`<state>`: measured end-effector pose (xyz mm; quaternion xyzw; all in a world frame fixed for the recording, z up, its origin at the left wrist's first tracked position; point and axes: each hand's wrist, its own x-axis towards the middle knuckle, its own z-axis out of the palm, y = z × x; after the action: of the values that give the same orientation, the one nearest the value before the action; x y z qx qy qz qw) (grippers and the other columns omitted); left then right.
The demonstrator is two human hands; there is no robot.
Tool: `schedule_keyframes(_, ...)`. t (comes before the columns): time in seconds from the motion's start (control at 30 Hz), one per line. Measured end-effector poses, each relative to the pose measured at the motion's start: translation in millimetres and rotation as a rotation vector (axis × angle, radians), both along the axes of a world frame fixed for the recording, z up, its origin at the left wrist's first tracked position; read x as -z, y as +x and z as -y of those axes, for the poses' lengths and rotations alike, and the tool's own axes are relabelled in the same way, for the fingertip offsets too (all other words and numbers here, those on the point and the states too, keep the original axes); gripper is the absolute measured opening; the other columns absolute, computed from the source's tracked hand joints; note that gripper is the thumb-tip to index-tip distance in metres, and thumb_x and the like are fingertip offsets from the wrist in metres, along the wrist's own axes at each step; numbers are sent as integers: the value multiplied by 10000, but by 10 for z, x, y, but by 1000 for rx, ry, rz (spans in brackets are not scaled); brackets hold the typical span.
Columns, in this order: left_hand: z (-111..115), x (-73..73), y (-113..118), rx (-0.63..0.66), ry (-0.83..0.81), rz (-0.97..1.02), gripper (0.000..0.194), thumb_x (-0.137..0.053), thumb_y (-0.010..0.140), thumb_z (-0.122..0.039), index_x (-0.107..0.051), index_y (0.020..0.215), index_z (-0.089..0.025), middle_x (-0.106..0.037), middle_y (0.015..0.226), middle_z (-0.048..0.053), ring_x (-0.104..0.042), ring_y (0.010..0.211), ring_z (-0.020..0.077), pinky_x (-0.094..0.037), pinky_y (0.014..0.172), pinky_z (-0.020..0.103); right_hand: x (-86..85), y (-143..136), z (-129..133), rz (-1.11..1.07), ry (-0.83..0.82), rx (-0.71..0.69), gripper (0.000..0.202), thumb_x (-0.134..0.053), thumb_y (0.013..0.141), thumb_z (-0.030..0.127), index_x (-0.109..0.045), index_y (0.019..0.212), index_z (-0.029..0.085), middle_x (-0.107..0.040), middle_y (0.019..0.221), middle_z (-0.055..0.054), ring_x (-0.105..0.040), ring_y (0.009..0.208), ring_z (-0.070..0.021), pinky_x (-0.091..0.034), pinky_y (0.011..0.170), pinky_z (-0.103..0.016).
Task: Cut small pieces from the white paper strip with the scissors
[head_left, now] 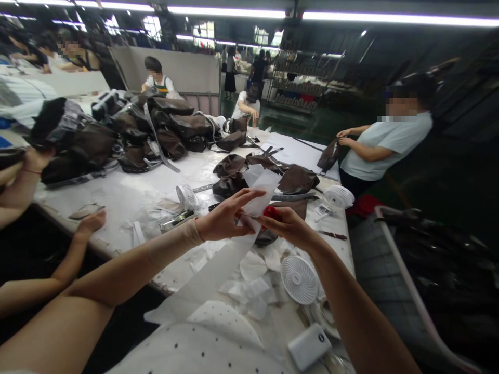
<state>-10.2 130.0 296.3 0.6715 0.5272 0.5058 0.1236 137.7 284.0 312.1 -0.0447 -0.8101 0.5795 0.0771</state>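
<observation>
A white-topped worktable (pixel 140 189) spread around and beyond the grip, under tube lights (pixel 226 11). The thin white sheet (pixel 266 183) lay within the grip: the left hand (pixel 224 215) pinched it between thumb and fingers, its free end rising beyond the fingertips, away from the wearer. A long translucent strip (pixel 202 283) ran from beneath the same hand toward the wearer and leftward, its long axis oblique and roughly in line with the raised end. The right hand (pixel 292 228), curled around a red-handled tool (pixel 272 212), stood just right of the sheet, its fingertips directed left across that axis. The left hand was thus the nearer to the sheet, with the tool close beside the pinch.

Beyond the grip lay dark brown bags (pixel 298 179); nearer the wearer, to the right, were a round white fan (pixel 299 279) and a white box-shaped device (pixel 310 347).

The tool's working end was lost among the fingers; whether it touched the sheet could not be told. The left hand hid whether sheet and strip were one piece. A neighbour's forearm (pixel 68 262), left of the grip, was cut off by the frame, and the contents of the bin (pixel 380 270), far right, were too dark to identify.
</observation>
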Motion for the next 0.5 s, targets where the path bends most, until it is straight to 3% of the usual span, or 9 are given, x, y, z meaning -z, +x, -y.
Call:
schedule_keyframes(0.1, 6, 36, -43, -19, -25, 83, 824, -740, 734, -183, -334, 1443, -290, -326, 1429, 174, -629, 663, 57, -584, 640, 216, 40, 56, 7, -27, -97, 76, 375, -748, 677, 495, -592, 693, 154, -444, 580, 32, -356, 538, -87, -280, 494, -233)
schedule_keyframes(0.23, -17, 94, -54, -41, -23, 131, 807, -735, 743, -190, -337, 1440, -268, -342, 1413, 182, -640, 665, 62, -582, 655, 222, 283, -17, 143, -135, -205, 297, 395, -792, 628, 461, -637, 814, 149, -500, 602, 25, -397, 541, -95, -343, 509, -240)
schedule_keyframes(0.37, -32, 141, -74, -76, 8, 69, 798, -723, 762, -227, -321, 1451, -267, -326, 1440, 191, -611, 647, 49, -572, 623, 210, 501, -73, 290, -247, -197, 417, 324, -795, 637, 421, -613, 700, 160, -479, 556, 33, -379, 513, -92, -334, 493, -246)
schedule_keyframes(0.5, 5, 207, -167, -82, -34, 35, 926, -797, 686, -312, -299, 1464, -261, -307, 1469, 204, -626, 691, 84, -593, 638, 258, 467, 2, 303, -384, -125, 428, 272, -777, 669, 378, -611, 660, 162, -508, 571, 26, -392, 513, -91, -349, 513, -251)
